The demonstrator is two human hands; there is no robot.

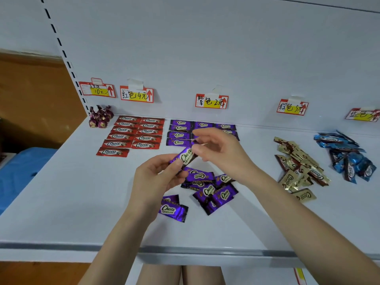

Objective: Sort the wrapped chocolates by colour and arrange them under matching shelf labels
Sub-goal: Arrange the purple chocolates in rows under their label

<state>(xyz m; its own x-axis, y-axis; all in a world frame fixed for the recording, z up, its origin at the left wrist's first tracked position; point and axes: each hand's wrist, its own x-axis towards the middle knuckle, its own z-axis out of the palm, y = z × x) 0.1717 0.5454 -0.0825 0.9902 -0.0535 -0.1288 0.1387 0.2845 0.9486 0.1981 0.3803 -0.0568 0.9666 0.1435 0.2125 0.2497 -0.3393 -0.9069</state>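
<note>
While the left hand (156, 179) pinches a purple Choco chocolate (186, 156) low, the right hand (220, 150) pinches its top end.

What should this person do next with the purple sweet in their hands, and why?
Probably set the purple chocolate, held between the left hand and right hand, down at the near end of the tidy purple rows under the purple label. It matches that colour, and a loose purple pile awaits sorting.
</note>
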